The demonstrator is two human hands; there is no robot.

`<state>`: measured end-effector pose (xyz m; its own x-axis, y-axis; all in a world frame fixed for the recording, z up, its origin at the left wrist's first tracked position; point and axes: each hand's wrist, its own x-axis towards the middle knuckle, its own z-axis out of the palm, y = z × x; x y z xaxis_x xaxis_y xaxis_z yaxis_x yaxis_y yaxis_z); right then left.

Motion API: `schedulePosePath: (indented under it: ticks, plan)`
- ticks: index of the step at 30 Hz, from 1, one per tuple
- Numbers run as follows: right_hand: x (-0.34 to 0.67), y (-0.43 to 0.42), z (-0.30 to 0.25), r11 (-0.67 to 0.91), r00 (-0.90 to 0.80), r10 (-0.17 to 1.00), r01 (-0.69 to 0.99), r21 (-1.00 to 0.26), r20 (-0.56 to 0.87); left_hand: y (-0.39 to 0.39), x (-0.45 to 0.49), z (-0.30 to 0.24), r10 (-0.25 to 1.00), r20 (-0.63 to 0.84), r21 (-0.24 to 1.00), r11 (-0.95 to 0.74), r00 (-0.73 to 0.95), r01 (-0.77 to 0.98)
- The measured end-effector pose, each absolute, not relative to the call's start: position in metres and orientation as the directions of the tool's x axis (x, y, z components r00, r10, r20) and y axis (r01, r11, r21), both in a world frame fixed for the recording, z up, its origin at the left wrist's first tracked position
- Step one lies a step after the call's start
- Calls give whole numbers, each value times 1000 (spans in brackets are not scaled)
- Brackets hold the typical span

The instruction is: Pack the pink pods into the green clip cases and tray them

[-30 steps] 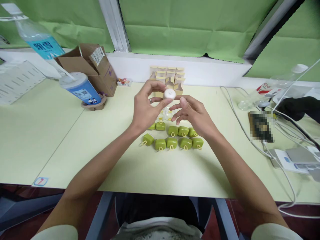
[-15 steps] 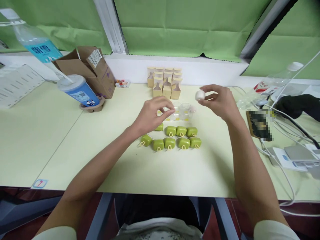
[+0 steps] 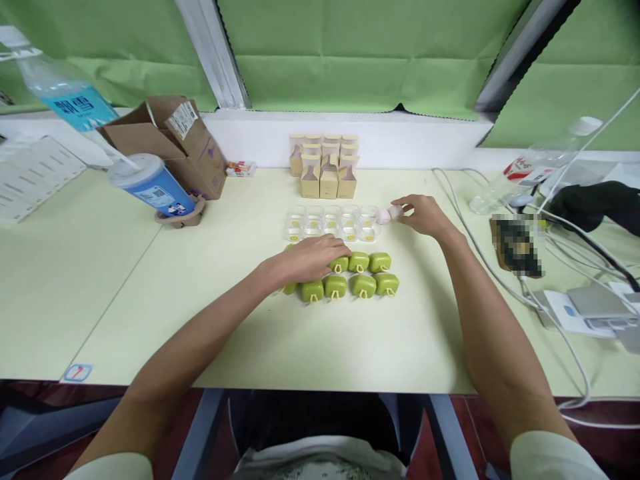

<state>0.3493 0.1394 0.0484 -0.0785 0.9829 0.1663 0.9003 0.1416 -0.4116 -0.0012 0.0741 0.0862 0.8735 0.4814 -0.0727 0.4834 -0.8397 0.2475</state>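
My right hand (image 3: 424, 215) rests low on the table with its fingertips pinched on a small white round piece (image 3: 391, 214), right of a row of clear plastic cases (image 3: 330, 223). My left hand (image 3: 309, 259) lies over the left end of the green cases (image 3: 357, 273), fingers curled down onto one of them; what lies under the palm is hidden. The green cases sit in two rows, each with a yellow loop. Behind the clear cases stands a cluster of small tan cartons (image 3: 324, 167).
A blue-labelled cup (image 3: 150, 187) in a holder and an open cardboard box (image 3: 173, 143) stand at the back left, with a water bottle (image 3: 60, 93) above. Cables (image 3: 500, 267), a bottle (image 3: 535, 167), a dark object and papers crowd the right side.
My right hand carried the white piece from the middle out to the right and down to the table. My left hand dropped from the air onto the green cases.
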Motion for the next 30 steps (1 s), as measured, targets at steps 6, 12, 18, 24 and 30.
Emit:
schedulePosePath:
  ticks: [6, 12, 18, 24, 30]
  plan:
    - [354, 138, 46, 90, -43, 992, 905, -416, 119, 76, 5, 81, 493, -65, 143, -856, 868, 497]
    - [357, 137, 46, 76, -55, 997, 896, -438, 60, 80, 2, 78, 499, -30, 207, -844, 866, 494]
    - [328, 111, 92, 281, -152, 955, 738, -614, 255, 93, -10, 91, 652, 213, 766, -573, 728, 290]
    - [234, 60, 133, 513, -359, 850, 401, -759, 385, 96, -7, 96, 805, 275, 961, -232, 525, -147]
    - [207, 50, 117, 630, -251, 739, 588, -507, 625, 82, -6, 109, 899, 298, 942, -331, 320, 52]
